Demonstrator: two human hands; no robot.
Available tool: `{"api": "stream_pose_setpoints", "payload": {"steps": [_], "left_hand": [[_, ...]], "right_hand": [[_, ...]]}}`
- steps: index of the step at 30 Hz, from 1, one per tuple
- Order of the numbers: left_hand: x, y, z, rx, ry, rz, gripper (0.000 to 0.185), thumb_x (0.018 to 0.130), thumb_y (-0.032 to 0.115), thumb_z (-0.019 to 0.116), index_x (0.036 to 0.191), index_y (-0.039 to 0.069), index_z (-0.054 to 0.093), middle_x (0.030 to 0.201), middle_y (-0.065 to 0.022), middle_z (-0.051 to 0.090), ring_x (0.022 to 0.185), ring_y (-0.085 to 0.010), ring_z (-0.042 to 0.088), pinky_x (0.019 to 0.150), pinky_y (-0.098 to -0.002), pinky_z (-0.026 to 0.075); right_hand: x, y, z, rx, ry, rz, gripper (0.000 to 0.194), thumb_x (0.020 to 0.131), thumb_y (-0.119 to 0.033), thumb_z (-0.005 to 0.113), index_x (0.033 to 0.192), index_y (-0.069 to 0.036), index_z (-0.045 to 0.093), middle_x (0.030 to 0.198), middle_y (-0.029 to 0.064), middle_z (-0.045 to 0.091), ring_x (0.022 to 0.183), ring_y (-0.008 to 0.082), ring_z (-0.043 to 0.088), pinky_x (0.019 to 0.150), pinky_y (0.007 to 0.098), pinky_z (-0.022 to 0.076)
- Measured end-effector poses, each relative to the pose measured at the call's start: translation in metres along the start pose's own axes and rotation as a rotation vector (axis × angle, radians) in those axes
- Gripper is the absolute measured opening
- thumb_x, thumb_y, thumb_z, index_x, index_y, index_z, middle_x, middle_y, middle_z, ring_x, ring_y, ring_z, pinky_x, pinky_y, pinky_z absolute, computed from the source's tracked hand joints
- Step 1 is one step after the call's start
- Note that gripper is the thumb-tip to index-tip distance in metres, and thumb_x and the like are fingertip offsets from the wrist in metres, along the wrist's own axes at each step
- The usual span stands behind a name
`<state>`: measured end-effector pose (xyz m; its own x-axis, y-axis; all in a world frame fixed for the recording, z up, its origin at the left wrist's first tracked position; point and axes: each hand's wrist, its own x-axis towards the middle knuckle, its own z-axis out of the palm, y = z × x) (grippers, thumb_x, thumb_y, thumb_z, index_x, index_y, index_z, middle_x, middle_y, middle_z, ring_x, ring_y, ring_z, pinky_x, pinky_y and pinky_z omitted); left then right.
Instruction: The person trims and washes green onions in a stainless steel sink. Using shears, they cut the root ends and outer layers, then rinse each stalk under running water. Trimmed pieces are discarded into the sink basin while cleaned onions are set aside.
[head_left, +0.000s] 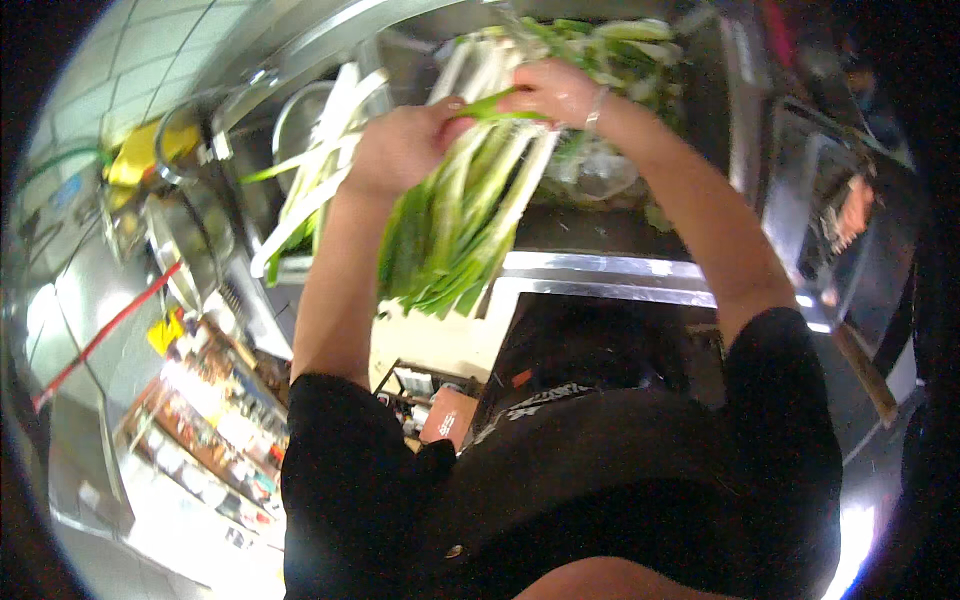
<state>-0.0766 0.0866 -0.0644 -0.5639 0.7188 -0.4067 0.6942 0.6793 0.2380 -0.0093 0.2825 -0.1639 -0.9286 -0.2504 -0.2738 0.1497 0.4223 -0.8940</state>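
Observation:
A green leaf is stretched between my two hands, over a steel sink. My left hand pinches its left part, and the fingers of my right hand are closed on its other part. A large bundle of leek-like green onions lies just below the hands, its leafy ends hanging over the sink's front rim. Pale stalks show behind the hands. More loose white and green stalks lie left of my left forearm. Motion blur softens both hands, and some fingertips are hidden.
Cut greens and what looks like a clear plastic bag sit in the basin at right. A yellow cloth-like item is at far left. Loaded shelves stand lower left. A wooden handle juts out at right.

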Motion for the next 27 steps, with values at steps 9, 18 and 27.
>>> {"api": "stream_pose_setpoints", "payload": {"steps": [9, 18, 27], "left_hand": [[-0.050, -0.048, -0.004, 0.099, 0.058, 0.000, 0.030, 0.087, 0.042, 0.057, 0.100, 0.015, 0.057, 0.072, -0.0142, 0.064, 0.069, -0.0362, 0.063, 0.059, -0.0459, 0.050], [-0.035, -0.181, -0.034, 0.427, 0.254, -0.254, 0.043, 0.088, 0.023, 0.061, 0.128, 0.017, 0.050, 0.103, -0.0207, 0.063, 0.097, -0.0364, 0.062, 0.083, -0.0457, 0.048], [-0.010, -0.050, 0.084, 0.345, -0.234, -0.622, 0.040, 0.087, 0.038, 0.055, 0.110, 0.006, 0.055, 0.099, -0.0184, 0.066, 0.091, -0.0368, 0.064, 0.076, -0.0496, 0.052]], "right_hand": [[0.000, 0.036, 0.009, 0.426, 0.158, 0.154, 0.020, 0.090, -0.022, 0.061, 0.090, -0.002, 0.064, 0.070, 0.0035, 0.063, 0.062, 0.0100, 0.061, 0.053, 0.0240, 0.0500], [0.027, 0.062, 0.042, 1.733, 0.373, 0.448, 0.036, 0.096, -0.019, 0.045, 0.115, 0.012, 0.049, 0.115, 0.0249, 0.055, 0.109, 0.0341, 0.055, 0.098, 0.0396, 0.0470], [0.047, 0.064, 0.044, 1.884, 0.539, 0.330, 0.041, 0.100, -0.020, 0.036, 0.126, 0.012, 0.039, 0.123, 0.0251, 0.048, 0.112, 0.0314, 0.052, 0.097, 0.0369, 0.0479]]}}
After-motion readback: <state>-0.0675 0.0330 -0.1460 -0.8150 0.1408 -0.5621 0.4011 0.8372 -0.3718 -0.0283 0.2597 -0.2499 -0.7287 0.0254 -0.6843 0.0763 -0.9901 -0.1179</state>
